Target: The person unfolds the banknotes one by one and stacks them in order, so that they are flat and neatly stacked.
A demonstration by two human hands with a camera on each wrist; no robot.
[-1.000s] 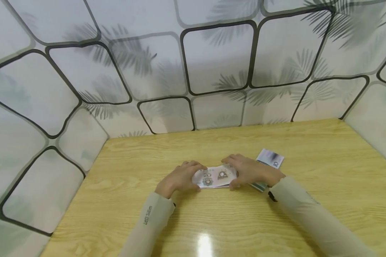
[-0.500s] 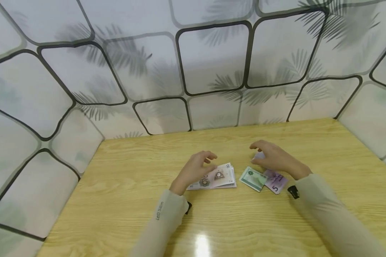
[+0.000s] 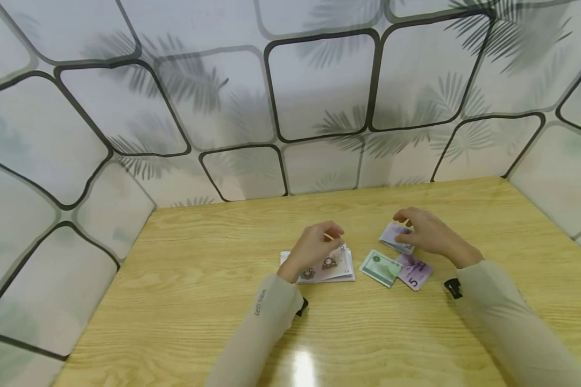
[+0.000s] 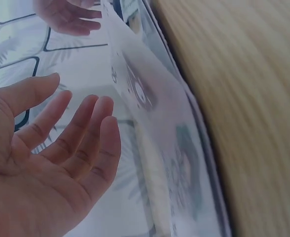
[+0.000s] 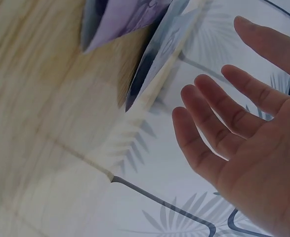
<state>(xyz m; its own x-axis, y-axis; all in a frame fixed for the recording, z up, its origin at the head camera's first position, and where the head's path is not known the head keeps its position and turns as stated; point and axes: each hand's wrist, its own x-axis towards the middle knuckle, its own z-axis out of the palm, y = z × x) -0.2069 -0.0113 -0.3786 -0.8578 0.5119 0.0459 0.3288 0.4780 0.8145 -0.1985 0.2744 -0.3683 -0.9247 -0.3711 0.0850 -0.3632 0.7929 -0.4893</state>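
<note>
My left hand (image 3: 314,247) hovers over a stack of pale banknotes (image 3: 333,267) near the middle of the table. Its fingers are loosely bent and hold nothing; in the left wrist view the palm (image 4: 41,192) is bare beside the notes. On the right, my right hand (image 3: 428,234) is held above a folded bluish-violet banknote (image 3: 392,235), partly covering it in the head view. The right wrist view shows those fingers (image 5: 219,123) relaxed and apart from the notes. A green banknote (image 3: 378,267) and a purple banknote marked 5 (image 3: 415,273) lie between and below the hands, their edges overlapping.
The wood-grain table (image 3: 198,301) reaches back to a patterned cloth wall (image 3: 319,86). Similar cloth panels stand at the left and right sides. A bright light reflection lies on the table near the front.
Both hands have left the pale stack's ends. The right hand has moved right to the folded note, uncovering the green and purple notes; the left has shifted right above the stack.
</note>
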